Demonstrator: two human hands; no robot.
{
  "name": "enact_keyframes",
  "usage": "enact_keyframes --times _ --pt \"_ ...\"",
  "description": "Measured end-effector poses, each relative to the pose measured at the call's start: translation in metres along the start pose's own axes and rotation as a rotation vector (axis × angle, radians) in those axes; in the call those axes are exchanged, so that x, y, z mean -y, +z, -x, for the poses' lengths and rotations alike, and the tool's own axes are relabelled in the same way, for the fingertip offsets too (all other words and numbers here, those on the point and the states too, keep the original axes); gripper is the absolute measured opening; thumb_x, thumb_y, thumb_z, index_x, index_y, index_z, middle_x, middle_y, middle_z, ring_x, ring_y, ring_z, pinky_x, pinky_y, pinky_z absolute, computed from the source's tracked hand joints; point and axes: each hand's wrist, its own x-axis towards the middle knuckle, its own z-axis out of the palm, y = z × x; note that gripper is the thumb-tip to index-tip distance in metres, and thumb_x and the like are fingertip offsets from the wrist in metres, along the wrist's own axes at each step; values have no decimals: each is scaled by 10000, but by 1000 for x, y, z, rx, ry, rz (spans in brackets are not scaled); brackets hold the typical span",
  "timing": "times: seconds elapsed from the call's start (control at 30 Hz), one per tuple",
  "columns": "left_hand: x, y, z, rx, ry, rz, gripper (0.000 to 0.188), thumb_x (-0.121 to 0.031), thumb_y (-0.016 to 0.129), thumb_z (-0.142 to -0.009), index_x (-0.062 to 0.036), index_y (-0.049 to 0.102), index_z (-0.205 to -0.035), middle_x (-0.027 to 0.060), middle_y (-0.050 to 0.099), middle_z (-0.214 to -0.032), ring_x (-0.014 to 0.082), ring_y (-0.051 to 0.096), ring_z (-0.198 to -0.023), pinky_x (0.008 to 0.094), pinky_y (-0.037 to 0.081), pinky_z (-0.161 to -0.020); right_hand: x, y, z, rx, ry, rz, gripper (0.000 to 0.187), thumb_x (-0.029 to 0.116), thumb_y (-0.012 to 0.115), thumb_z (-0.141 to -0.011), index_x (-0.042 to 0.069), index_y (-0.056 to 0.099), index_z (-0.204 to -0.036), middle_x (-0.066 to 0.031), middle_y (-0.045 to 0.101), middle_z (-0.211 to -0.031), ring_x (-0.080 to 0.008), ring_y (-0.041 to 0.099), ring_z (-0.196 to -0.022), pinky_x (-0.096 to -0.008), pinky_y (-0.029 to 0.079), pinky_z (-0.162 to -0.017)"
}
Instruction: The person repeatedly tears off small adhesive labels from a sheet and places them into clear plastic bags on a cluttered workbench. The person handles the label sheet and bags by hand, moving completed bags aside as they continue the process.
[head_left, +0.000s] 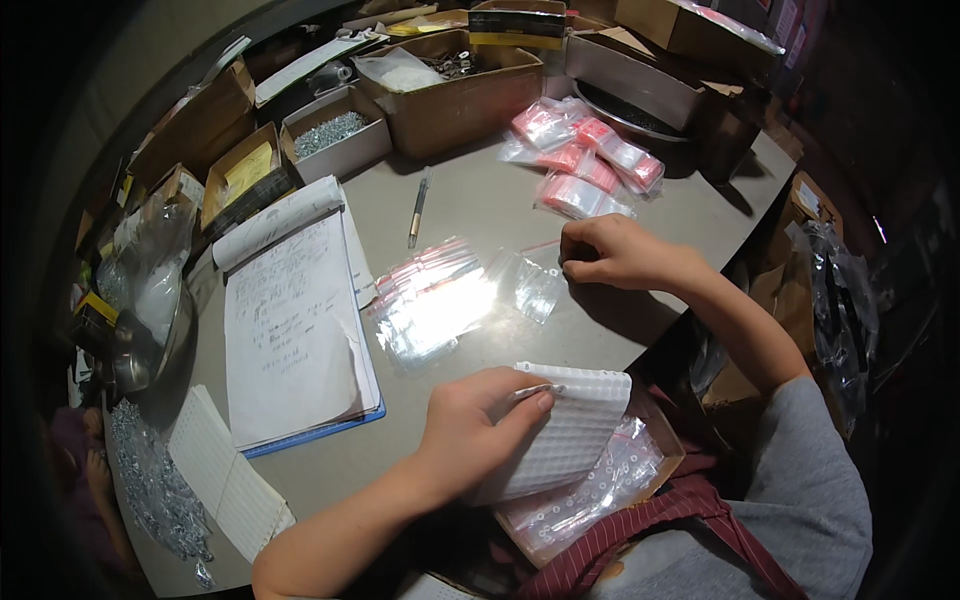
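Observation:
My left hand is closed on a white dimpled tray, thumb on top, and tilts it over an open cardboard box. Small ring-like pieces show at the tray's upper edge near my thumb. Inside the box, a clear plastic bag holds many small white washers. My right hand is closed in a pinch just above the table, beside a small clear zip bag; what its fingertips hold is too small to name. Left of that bag lies an overlapping row of shiny clear zip bags.
A notepad on a blue clipboard lies at left, with a pen beyond it. Packs of red-and-clear bags sit at the back right. Boxes of hardware line the far edge; bagged screws lie near left.

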Motion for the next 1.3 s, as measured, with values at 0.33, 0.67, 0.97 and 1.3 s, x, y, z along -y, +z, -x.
enact_keyframes --times 0.33,0.67,0.97,1.3 --pt "-5 -3 3 -4 -38 67 207 -155 769 -922 9 766 -1048 134 777 -973 194 732 -862 296 554 -785 12 -23 70 216 -25 125 625 418 855 -820 30 559 -1211 -173 668 -1010 -364 669 -969 -452 528 -822" --pt "-5 -7 4 72 83 51 187 -154 775 -918 4 772 -1018 128 770 -900 177 721 -811 293 551 -753 48 -12 70 99 -300 75 327 136 663 -976 22 619 -1279 -171 671 -1167 -342 647 -1135 -414 518 -969" --pt "-5 -4 5 55 15 78 205 -174 766 -929 6 774 -1027 141 773 -901 160 711 -802 297 554 -746 30 48 41 -332 -416 661 456 314 693 -927 -69 632 -1165 -212 673 -1148 -322 674 -1098 -434 480 -1031" --pt "-6 -2 4 40 27 65 231 -186 750 -944 14 767 -1061 139 779 -914 159 718 -819 301 562 -759 11 -2 7 -144 -124 212 249 205 757 -908 51 693 -1093 -141 687 -993 -339 670 -924 -417 503 -839"
